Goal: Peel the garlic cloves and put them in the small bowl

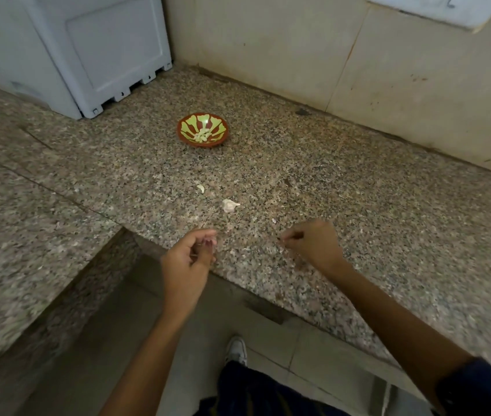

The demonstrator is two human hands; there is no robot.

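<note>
A small red bowl with yellow-green stripes (pixel 220 127) stands far back on the granite counter and holds several peeled garlic cloves (pixel 203 136). Two unpeeled cloves lie on the counter nearer me, a small one (pixel 200 188) and a larger one (pixel 230 205). At the counter's front edge my left hand (pixel 188 262) curls its fingers round a small pinkish garlic clove (pixel 209 242). Over the counter to the right, my right hand (pixel 313 244) pinches a tiny pale bit of garlic peel (pixel 282 240) between thumb and fingertips. The hands are apart.
A white plastic appliance (pixel 88 55) stands at the back left corner. Beige wall tiles (pixel 358 70) run along the far side. The granite counter (pixel 358 190) bends in an L to the left. Peel scraps lie near my hands. My shoe (pixel 236 349) is on the floor below.
</note>
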